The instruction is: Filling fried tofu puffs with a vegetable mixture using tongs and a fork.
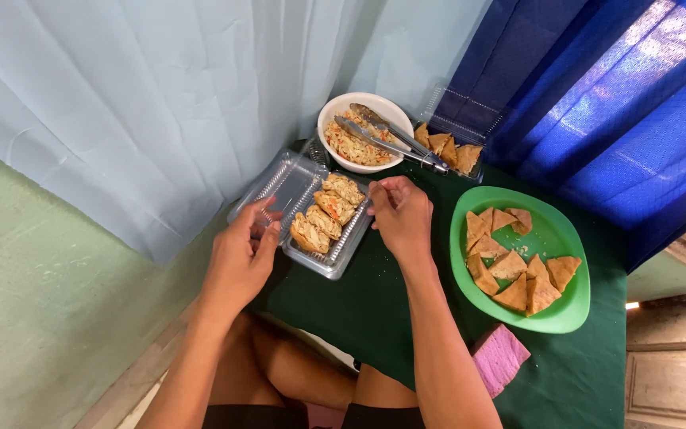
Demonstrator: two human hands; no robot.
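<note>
Clear tray on green cloth, pinched by left hand, right hand.

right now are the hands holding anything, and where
Left hand grips the clear container's lid at its near edge; right hand pinches the tray's right rim.

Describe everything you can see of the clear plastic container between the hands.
The clear plastic container is a hinged clamshell of thin, ribbed, see-through plastic, lying open on the green tablecloth. Its lid is folded back to the left, flat and empty. The tray half holds stuffed, browned food pieces set in a row. The left hand rests at the lid's near edge; the right hand touches the tray's right rim. A white bowl stands just behind it.
</note>
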